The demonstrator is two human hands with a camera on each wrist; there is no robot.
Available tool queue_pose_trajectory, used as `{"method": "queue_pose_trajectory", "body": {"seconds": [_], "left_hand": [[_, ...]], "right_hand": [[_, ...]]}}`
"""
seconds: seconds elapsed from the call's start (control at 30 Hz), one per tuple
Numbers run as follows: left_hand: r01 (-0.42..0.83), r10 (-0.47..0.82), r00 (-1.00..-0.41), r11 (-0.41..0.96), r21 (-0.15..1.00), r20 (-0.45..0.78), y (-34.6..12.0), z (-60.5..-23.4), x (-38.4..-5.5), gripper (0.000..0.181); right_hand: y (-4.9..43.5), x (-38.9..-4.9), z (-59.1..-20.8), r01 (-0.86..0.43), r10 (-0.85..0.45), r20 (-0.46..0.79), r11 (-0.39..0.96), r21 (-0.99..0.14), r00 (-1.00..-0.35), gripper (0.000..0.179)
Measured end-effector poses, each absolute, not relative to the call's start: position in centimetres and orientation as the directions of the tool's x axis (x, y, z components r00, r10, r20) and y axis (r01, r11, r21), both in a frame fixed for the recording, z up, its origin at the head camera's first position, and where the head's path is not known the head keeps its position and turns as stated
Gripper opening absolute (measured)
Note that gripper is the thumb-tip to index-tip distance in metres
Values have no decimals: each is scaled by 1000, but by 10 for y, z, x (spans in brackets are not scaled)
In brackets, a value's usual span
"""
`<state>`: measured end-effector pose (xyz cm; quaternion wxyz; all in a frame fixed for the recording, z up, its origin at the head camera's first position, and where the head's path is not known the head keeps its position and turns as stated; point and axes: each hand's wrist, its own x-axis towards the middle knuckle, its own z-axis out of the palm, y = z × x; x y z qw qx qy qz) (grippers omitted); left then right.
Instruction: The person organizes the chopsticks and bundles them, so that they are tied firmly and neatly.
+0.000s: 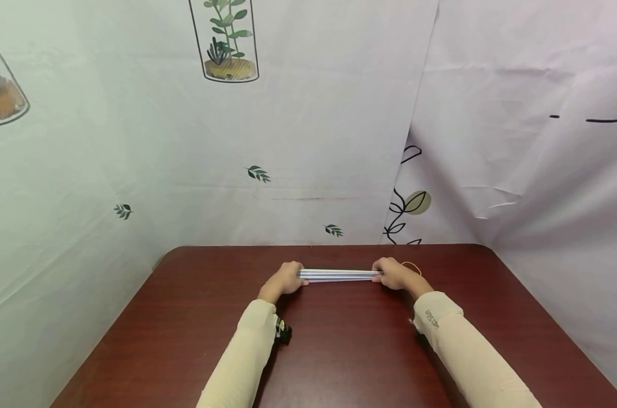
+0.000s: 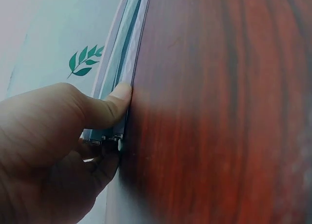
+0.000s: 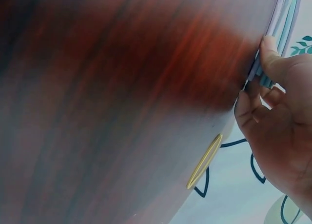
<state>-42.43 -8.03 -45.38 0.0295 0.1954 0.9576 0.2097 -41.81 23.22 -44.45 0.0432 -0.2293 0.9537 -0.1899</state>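
A long, slim bundle of pale white, blue and lilac layered strips (image 1: 339, 275) spans between the two hands near the far side of the table. My left hand (image 1: 288, 277) grips its left end; in the left wrist view the thumb (image 2: 116, 101) presses on the near face and the fingers curl behind. The right end is pinched by my right hand (image 1: 392, 273), with the thumb (image 3: 273, 55) on one side and fingertips on the other. What the strips are exactly I cannot tell. Both hands hide the ends in part.
On the dark red-brown table (image 1: 349, 351), a thin yellow ring (image 3: 201, 161), like a rubber band, lies beyond my right hand near the far edge. A pale printed curtain (image 1: 329, 141) hangs right behind the table. A small black device (image 1: 283, 331) sits at the left wrist.
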Motion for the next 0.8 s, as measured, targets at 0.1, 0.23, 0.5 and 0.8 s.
{"method": "queue_pose_trajectory", "body": {"seconds": [0.1, 0.23, 0.5, 0.8], "left_hand": [[372, 397, -918, 839, 398, 21, -79, -452, -422, 30], [362, 394, -919, 854, 374, -9, -77, -449, -420, 30], [343, 383, -922, 871, 352, -50, -76, -447, -415, 35], [373, 406, -913, 869, 324, -38, -76, -446, -413, 30]], "right_hand": [[232, -417, -444, -423, -462, -17, 827, -371, -887, 11], [230, -416, -443, -435, -474, -26, 828, -355, -880, 12], [228, -415, -441, -432, -468, -23, 833, -345, -883, 8], [229, -408, -440, -415, -451, 12, 810, -414, -892, 9]]}}
